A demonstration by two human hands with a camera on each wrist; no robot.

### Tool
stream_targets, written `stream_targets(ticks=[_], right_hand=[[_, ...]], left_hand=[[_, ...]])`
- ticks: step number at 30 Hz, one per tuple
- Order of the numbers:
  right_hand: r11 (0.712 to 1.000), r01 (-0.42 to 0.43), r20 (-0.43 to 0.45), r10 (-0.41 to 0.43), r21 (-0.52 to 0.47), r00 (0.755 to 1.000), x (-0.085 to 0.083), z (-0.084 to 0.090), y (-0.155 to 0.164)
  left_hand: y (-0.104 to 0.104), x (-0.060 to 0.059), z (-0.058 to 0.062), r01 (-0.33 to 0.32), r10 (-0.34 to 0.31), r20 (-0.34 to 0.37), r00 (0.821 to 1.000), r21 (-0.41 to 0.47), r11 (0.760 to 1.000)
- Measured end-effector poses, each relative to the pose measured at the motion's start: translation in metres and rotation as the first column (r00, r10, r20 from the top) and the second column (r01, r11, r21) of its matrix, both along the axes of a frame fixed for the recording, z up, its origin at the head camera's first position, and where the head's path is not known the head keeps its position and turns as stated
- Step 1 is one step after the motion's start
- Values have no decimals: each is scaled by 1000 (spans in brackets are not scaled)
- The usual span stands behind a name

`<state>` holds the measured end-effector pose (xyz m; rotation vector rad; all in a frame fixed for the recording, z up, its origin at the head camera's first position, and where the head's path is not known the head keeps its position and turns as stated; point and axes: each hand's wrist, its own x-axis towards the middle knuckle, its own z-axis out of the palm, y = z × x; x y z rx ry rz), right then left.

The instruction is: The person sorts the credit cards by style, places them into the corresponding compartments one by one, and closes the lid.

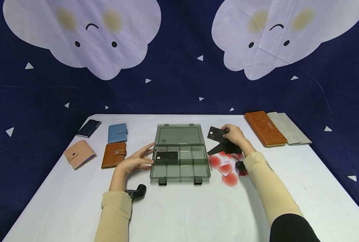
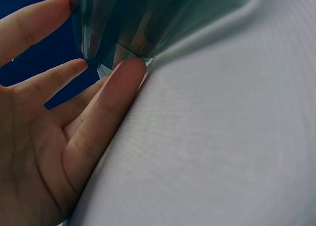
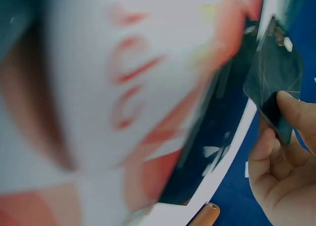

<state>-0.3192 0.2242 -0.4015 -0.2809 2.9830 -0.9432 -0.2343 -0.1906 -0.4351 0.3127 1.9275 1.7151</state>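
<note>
1. The right hand pinched a black card between thumb and fingers, raised above the table, with the card's long axis pointing left toward the box.
2. The left hand lay with fingers straight, touching the left wall of the compartment box.
3. The box stood just left of the held card, lid open; a second black card lay in its left compartment.
4. Red-and-white cards lay below the right hand; the remaining compartments offered open room.
</note>
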Motion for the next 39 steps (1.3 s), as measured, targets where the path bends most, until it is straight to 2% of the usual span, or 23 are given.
stream_targets(ticks=[4, 9, 12, 15, 21, 24, 32, 39], right_hand=[[985, 41, 1, -42, -168, 999, 4, 8, -3], [936, 24, 19, -18, -352, 1000, 15, 20, -17], [913, -19, 15, 27, -406, 1000, 26, 24, -29], [907, -47, 25, 64, -419, 998, 36, 26, -40], [910, -110, 49, 141, -400, 989, 53, 25, -60], [921, -147, 36, 171, -361, 985, 59, 22, -69], [964, -224, -6, 225, -142, 974, 68, 10, -84], [969, -245, -61, 244, -19, 968, 72, 6, -88]], left_hand=[[0, 0, 0, -6, 6, 6, 1000, -2, 1000], [1, 0, 0, -10, 10, 14, 1000, 4, 1000], [0, 0, 1, -8, 8, 12, 1000, 11, 1000], [1, 0, 0, -5, 5, 7, 1000, 7, 1000], [1, 0, -1, -2, 2, 3, 1000, 8, 1000], [0, 1, 0, -6, 6, 6, 1000, 5, 1000], [0, 1, 0, -6, 6, 4, 1000, -2, 1000], [1, 1, 0, -14, 14, 5, 1000, -6, 1000]])
